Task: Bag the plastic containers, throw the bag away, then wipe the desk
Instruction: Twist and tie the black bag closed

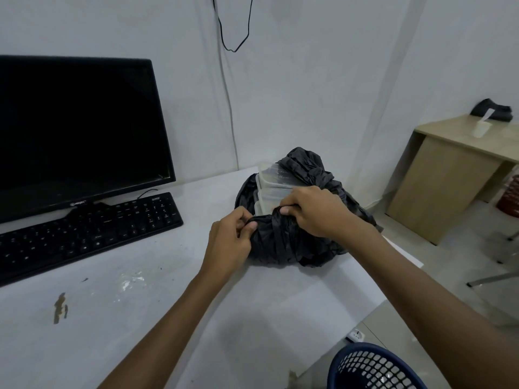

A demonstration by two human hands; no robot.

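Both of our hands are at the mouth of the black trash bag [283, 242], right of centre in the frame. Our left hand [229, 242] pinches a gathered fold of the rim at its near-left edge, while our right hand [313, 210] curls over the rim on the near side, thumb tucked under the plastic. We hold it this way, we judge, to stretch the opening up and over the clear plastic containers [271, 186], which sit stacked inside but still poke out of the top toward the wall. The bag rests on the white desk [157, 290], so the surface carries the load while we work the rim around it.

Lower left of the frame, the desk shows a brown stain [60, 308] and a shiny smear [132, 279], which the wiping would have to deal with. A blue mesh wastebasket [373, 367] stands at the lower right, close enough to take the bag once it is closed. The keyboard [87, 231] and dark monitor [75, 130] sit at the left, apart from the bag.
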